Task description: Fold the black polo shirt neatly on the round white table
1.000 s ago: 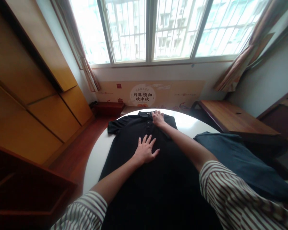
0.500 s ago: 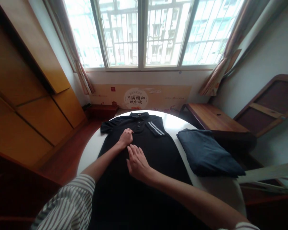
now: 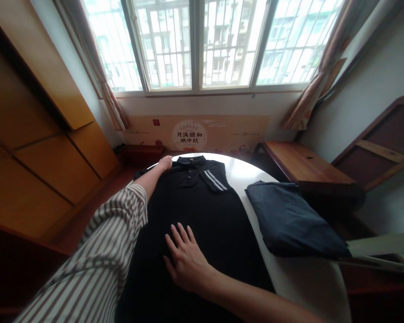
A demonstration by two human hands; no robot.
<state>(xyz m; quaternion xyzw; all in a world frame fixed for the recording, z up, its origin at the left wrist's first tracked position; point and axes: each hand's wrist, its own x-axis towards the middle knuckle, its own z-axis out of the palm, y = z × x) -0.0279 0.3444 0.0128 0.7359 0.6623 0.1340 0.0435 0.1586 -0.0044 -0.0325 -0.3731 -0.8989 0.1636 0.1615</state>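
Observation:
A black polo shirt (image 3: 202, 206) lies spread on a white round table (image 3: 237, 168), collar at the far end and buttons upward. Its right sleeve (image 3: 213, 179), with two pale stripes at the cuff, is folded inward across the chest. My left hand (image 3: 166, 162) reaches to the shirt's far left shoulder, beside the collar; its fingers look closed on the fabric there, though they are partly hidden. On the lower middle of the shirt rests my right hand (image 3: 185, 258), flat, fingers apart. The left sleeve is mostly hidden behind my left arm.
Folded dark blue cloth (image 3: 292, 220) lies on the table's right side. Beyond it stands a wooden bench-like table (image 3: 309, 161). Wooden cabinets (image 3: 43, 166) line the left, and a barred window (image 3: 195, 45) is ahead above a printed banner (image 3: 222, 130).
My left hand has moved from the shirt's chest forward and left to the shoulder. My right hand has slid back towards me, and its fingers have spread. The view has shifted slightly.

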